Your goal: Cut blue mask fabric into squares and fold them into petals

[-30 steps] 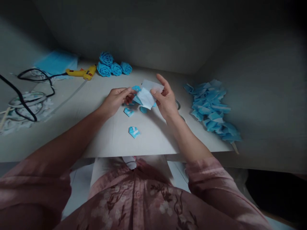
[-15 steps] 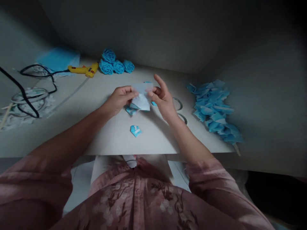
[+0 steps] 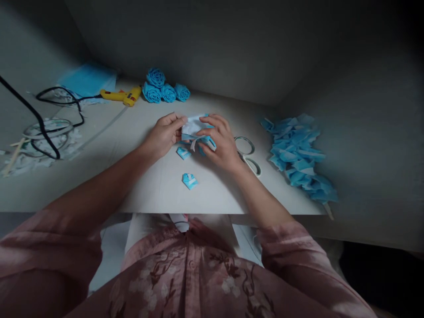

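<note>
My left hand point(image 3: 165, 134) pinches the left edge of a thin sheet point(image 3: 191, 126), pale whitish with blue showing at its borders; it looks like face-mask fabric. Across from it, my right hand point(image 3: 221, 140) curls over the sheet's right side. Between that thumb and fingers shows a small folded blue piece point(image 3: 208, 141) with a white strip; part of it is hidden by the fingers. Two small folded blue pieces with white strips lie on the table below the hands, one nearer point(image 3: 189, 181) and one farther point(image 3: 183, 153).
Scissors point(image 3: 254, 167) lie right of my right hand, blades hidden. Farther right is a heap of crumpled blue fabric point(image 3: 296, 150). Several blue fabric roses point(image 3: 168, 92), a yellow glue gun point(image 3: 122, 96) and blue sheets point(image 3: 88, 79) sit at the back. White scraps and a tape ring point(image 3: 48, 129) lie left.
My right hand has turned and curled inward over the sheet, its raised index finger now lowered. The folded blue piece with its strip now shows between its fingers. The view has shifted slightly.
</note>
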